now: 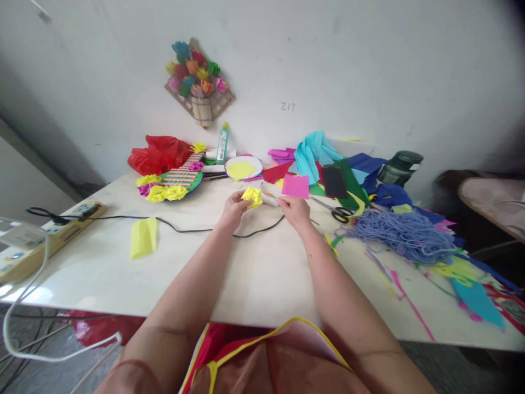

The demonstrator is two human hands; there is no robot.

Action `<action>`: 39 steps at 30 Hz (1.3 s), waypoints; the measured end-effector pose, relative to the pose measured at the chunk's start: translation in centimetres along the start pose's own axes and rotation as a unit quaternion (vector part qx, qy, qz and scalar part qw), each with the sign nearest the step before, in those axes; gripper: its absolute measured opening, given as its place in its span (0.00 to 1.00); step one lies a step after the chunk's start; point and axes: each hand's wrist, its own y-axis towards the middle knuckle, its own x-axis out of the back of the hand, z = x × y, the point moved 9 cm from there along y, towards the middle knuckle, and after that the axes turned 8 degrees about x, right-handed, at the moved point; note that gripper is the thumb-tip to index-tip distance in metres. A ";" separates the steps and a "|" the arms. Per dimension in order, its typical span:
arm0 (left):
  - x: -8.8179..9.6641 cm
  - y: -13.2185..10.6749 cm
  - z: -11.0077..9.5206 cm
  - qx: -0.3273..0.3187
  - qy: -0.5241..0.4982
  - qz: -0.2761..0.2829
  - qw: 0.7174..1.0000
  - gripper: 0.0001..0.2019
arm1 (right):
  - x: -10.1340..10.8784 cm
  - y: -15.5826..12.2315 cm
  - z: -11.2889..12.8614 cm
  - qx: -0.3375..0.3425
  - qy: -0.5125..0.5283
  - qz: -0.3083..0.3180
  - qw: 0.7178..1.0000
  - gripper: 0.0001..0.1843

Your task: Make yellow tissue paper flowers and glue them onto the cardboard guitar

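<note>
My left hand [235, 210] is closed, its fingertips pinching a crumpled yellow paper flower [252, 197] above the middle of the table. Opposite it, my right hand [296, 212] is closed around the end of a slim, pale tool [269, 198]; its narrow tip points toward the flower, and its exact kind is too blurred to make out. A black cord [180, 230] runs across the table and ends from view just under my right hand. Beyond the hands lie a pink paper square [295, 186] and a white paper plate [255, 164] with yellow paper on it.
At left lie a folded yellow paper [143, 238] and a power strip [77, 221]. A disc decorated with paper flowers [180, 178] stands behind. To the right are scissors [337, 212], a phone [334, 181], blue yarn [404, 232], a dark green bottle [400, 167] and paper scraps.
</note>
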 end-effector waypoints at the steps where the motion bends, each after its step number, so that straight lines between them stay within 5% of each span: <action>1: 0.1 0.0 0.0 -0.001 -0.001 -0.001 1.000 0.22 | 0.0 0.0 0.0 0.004 -0.004 -0.002 1.000 0.12; 39: 0.4 0.5 0.4 -0.022 0.061 -0.007 0.998 0.25 | -0.7 -0.2 0.2 -0.012 -0.143 0.091 0.985 0.16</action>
